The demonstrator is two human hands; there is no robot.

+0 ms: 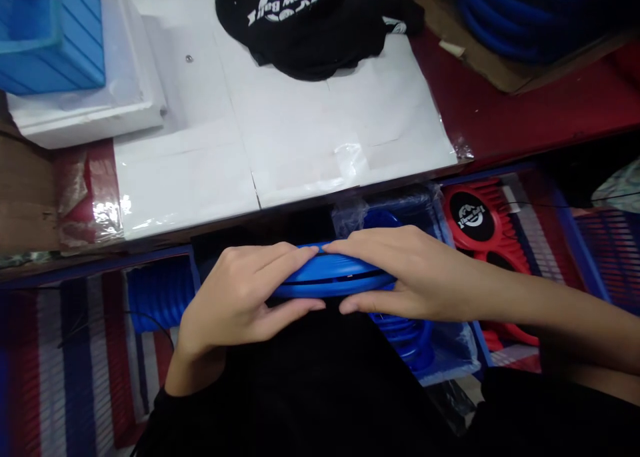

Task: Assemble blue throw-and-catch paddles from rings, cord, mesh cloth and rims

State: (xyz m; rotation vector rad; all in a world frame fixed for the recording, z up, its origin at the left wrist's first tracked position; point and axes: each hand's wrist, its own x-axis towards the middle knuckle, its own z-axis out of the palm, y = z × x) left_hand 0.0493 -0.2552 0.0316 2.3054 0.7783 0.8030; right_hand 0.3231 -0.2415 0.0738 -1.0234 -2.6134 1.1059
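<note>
Between both hands is a round blue plastic disc (335, 277), seen edge-on, with a dark gap running along its rim between two halves. My left hand (250, 290) grips its left side, fingers on top and thumb below. On the right side my right hand (400, 270) presses it the same way, fingers above and thumb underneath. The two hands' fingertips nearly meet at the top. The disc is held above my lap, in front of the table edge. Its faces are mostly hidden by the fingers.
Black printed fabric pieces (310, 30) lie on the white-covered table (300, 130). A light-blue bin (60, 37) stands on a foam box (135, 97). Blue rings fill a carton (480, 63). Below are stacked blue parts (160, 293), a blue tub (450, 350) and red discs (475, 223).
</note>
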